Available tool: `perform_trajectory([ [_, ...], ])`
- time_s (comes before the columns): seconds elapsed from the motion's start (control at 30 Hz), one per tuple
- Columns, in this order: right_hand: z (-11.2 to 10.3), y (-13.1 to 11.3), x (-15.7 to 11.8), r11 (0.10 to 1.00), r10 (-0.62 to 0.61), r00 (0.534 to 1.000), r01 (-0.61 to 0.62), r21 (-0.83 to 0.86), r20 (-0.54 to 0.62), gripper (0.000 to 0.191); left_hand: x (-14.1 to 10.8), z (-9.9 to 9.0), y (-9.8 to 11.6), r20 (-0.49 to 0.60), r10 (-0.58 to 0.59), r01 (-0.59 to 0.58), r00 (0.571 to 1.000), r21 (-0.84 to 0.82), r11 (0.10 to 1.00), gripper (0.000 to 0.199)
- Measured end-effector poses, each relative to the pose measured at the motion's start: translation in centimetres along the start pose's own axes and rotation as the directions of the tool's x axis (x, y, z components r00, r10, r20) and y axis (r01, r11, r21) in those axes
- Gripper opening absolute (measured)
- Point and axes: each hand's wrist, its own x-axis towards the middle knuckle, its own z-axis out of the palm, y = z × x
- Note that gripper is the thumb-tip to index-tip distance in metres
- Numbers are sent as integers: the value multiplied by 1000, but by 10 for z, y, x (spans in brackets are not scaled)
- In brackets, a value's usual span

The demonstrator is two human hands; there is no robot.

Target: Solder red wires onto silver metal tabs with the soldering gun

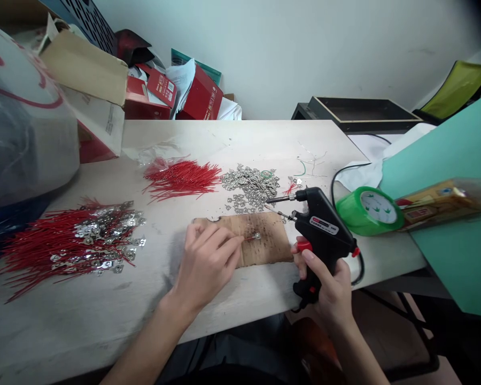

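Observation:
My right hand grips a black soldering gun by its handle, with fingers at the red trigger. The gun's tip points left, above the far right part of a scorched piece of cardboard. Over the cardboard's left side, my left hand is closed in a pinch on a short red wire. At the wire's far end is a small metal tab, lying on the cardboard. Whether the two are joined cannot be made out. The gun's tip is apart from the tab.
Loose metal tabs lie behind the cardboard, beside a pile of red wires. Wires with tabs are heaped at left. Green tape stands right of the gun, near its black cable. A plastic bag bulges at far left.

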Motion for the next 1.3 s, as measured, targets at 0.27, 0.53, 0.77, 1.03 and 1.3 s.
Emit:
perform_trajectory([
  [0.27,0,-1,-1,1000,-7,1000,7,-16,3,17,0,1,0,-11,6,-6,1000,6,1000,16],
  [0.53,0,-1,-1,1000,-12,1000,12,-17,2,15,1,1,-1,-4,0,0,1000,5,1000,16],
  [0.77,0,-1,-1,1000,-8,1000,7,-19,-9,17,0,-1,0,-10,13,-13,1000,-11,1000,15],
  [1.03,0,0,0,1000,-16,1000,16,-13,7,16,1,1,0,-14,16,-16,1000,2,1000,15],
  [1.3,-1,-1,-1,999,-26,1000,26,-21,13,15,2,0,0,-17,4,-5,1000,-10,1000,14],
])
